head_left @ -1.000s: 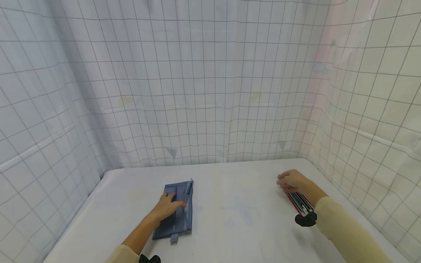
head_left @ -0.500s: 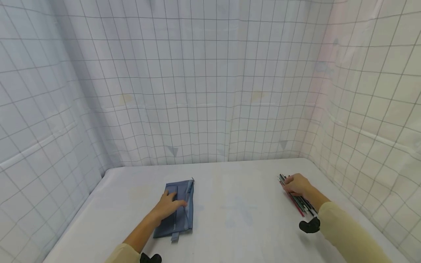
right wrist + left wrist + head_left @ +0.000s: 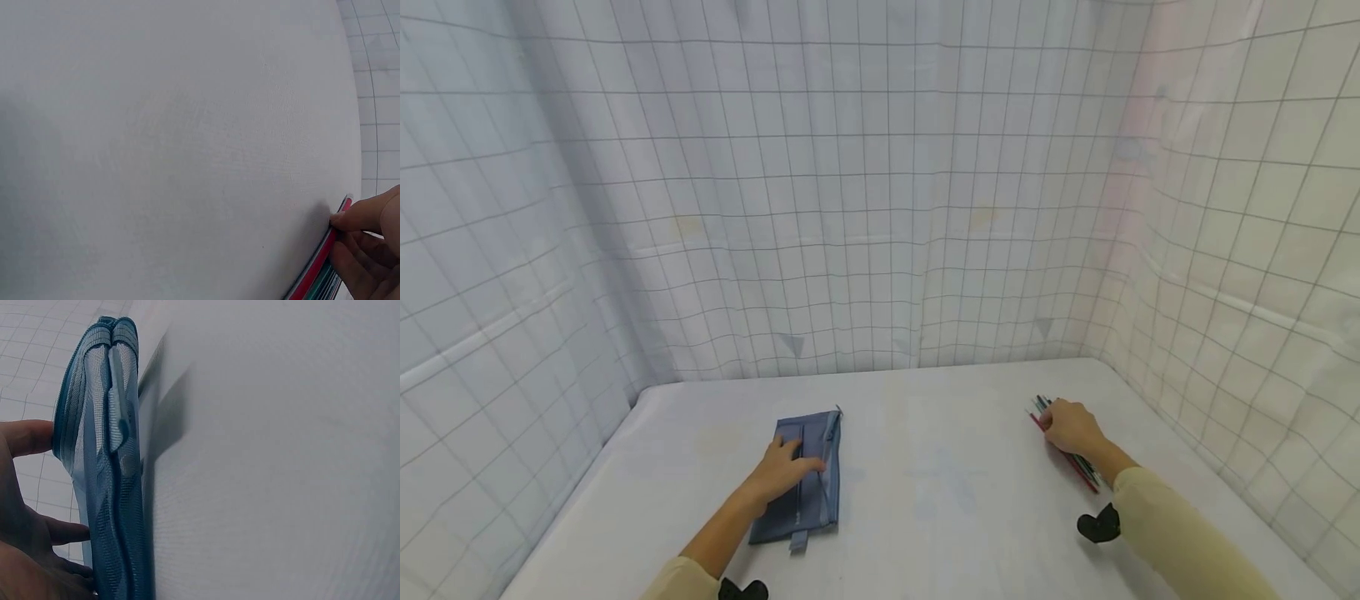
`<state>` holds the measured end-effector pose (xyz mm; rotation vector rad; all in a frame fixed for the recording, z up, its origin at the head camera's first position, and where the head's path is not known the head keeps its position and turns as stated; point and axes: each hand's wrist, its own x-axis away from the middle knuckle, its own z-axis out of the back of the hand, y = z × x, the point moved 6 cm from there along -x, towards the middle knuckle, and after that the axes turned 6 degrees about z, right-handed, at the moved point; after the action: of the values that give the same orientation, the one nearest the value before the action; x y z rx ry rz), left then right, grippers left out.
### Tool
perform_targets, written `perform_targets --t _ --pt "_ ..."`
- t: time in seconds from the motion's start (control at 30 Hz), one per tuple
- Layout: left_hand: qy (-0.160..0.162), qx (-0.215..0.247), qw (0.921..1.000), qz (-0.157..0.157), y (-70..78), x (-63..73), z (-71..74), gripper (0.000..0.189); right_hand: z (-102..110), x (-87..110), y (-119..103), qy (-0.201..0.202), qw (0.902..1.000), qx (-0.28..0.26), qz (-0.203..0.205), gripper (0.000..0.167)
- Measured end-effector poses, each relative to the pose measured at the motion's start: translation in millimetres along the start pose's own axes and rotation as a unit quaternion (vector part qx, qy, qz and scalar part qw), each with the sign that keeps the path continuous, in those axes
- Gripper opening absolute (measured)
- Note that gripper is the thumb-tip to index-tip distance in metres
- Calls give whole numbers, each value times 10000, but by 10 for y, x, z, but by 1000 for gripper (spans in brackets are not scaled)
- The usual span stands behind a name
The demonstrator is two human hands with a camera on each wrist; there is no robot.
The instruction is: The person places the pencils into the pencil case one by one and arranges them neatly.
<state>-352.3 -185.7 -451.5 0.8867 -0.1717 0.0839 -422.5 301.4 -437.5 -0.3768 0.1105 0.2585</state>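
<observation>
A blue zippered mesh pouch (image 3: 812, 500) lies flat at the left of the table. My left hand (image 3: 777, 477) rests on top of it with fingers spread; in the left wrist view those fingertips touch the upper face of the pouch (image 3: 115, 500). Over at the right, a bundle of slim pencils (image 3: 1085, 473), red, dark green and black, lies slanted. My right hand (image 3: 1073, 429) holds the bundle from above near its far end, and its palm hides the middle. The right wrist view shows thumb and curled fingers pinching around the red pencil (image 3: 317, 265) and darker ones.
A white cloth covers the table (image 3: 940, 467). White grid-patterned curtain (image 3: 872, 208) surrounds the back and both sides, close behind the far edge. Black wrist cameras (image 3: 1099, 525) sit below each forearm.
My right hand has closed more tightly over the pencils, drawing them into a narrower bundle, with the red one now jutting out at the far left. The left hand and pouch stay put.
</observation>
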Motion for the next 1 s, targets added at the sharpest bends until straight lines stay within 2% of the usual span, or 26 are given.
perform_targets --t 0.33,0.5,0.7,1.0 --pt "27 -85 10000 -6 -21 -14 -2 91 -3 1 7 138 9998 -104 -134 26" --pt "-6 10 10000 14 -28 -4 -15 92 11 3 37 101 9974 -600 -393 26" --pt "-12 46 10000 37 -35 -6 -13 91 56 -39 76 121 9882 -1363 -694 27" --pt "35 30 10000 -38 -21 13 -4 93 138 -81 36 31 9680 -2248 -1112 32"
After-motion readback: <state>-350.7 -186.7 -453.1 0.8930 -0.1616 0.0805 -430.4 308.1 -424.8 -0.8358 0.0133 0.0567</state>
